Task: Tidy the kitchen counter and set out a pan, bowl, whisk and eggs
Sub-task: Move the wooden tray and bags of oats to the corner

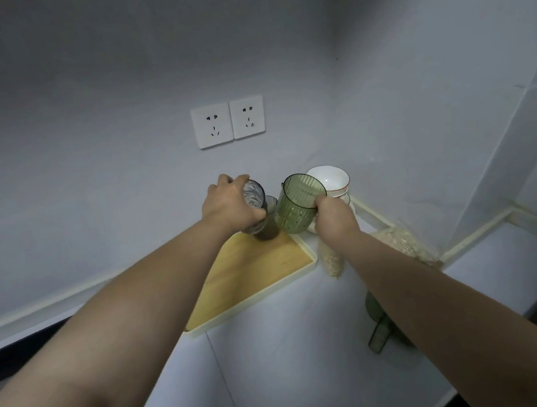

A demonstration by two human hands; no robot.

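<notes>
Green ribbed cup point(299, 204) tilted, mouth toward camera, at 1 o'clock of wooden tray point(252, 273). Right hand point(333, 217) grips its lower side, fingers curled. Left hand point(226, 205) wrapped round clear ribbed glass point(255, 200), tilted above darker glass point(265, 232) at tray's 12 o'clock end. Likely gathering drinkware onto tray to free counter. White bowl stack point(328, 179) in corner, 1 o'clock of cup, no hand on it. Pan, whisk, eggs not in view.

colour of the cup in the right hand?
Translucent green, vertically ribbed: the cup gripped by the right hand. Head view, the only one.
</notes>
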